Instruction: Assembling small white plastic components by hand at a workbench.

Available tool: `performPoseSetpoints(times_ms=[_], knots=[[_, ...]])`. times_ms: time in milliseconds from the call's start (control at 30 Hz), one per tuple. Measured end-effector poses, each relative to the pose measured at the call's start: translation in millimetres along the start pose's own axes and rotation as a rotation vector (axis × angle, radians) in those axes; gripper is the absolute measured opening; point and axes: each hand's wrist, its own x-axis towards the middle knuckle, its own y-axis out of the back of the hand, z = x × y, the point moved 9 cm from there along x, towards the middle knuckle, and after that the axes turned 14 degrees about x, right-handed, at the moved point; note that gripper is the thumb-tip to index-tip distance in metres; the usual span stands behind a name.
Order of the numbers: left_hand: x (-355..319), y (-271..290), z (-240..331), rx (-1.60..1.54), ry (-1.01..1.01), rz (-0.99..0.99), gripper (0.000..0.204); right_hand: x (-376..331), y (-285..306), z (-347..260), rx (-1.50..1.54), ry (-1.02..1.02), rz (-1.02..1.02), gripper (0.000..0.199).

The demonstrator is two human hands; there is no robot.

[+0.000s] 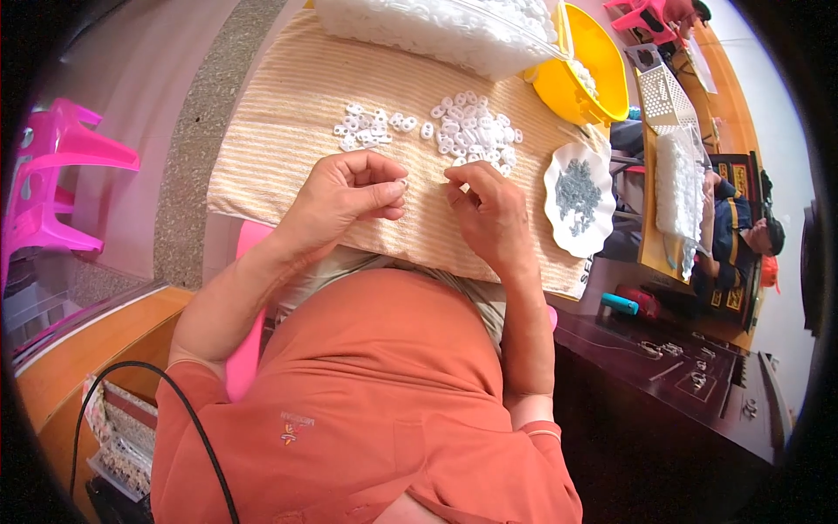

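My left hand [345,194] pinches a small white plastic ring [402,183] between thumb and forefinger, just above a striped beige cloth [288,113]. My right hand [487,210] is curled beside it, fingertips pinched together near the cloth; whether it holds a small part I cannot tell. Beyond the hands lie two loose heaps of white rings: a larger heap [476,131] and a smaller heap [367,128]. A white scalloped dish [559,229] to the right holds several small grey parts [576,192].
A clear bag of white rings [436,31] lies at the far edge, next to a yellow bowl [602,61]. A pink plastic stool [52,175] stands at left. Another person [738,236] sits at a wooden table at right, with a white basket [665,96].
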Motion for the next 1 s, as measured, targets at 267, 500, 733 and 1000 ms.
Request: performPoseSetpoints(times_ms=[267,500,733,1000], knots=[[1.6,2.2,-2.1,0.038,0.016,0.009,0.018,-11.0,-3.9,-0.6,0.031,0.039,0.011,0.016],[1.0,1.9,-5.5,0.038,0.039,0.015,0.019,-33.9,32.6,-2.3,0.044,0.017,0.115,0.015],[-0.6,-5.0,-7.2,0.004,0.076,-0.003,0.018,-69.8,118.1,44.6,0.020,-0.178,0.322,0.018],[-0.6,-7.9,-9.4,0.012,0.089,-0.016,0.018,-80.1,156.5,88.2,-0.305,-0.333,0.327,0.016]])
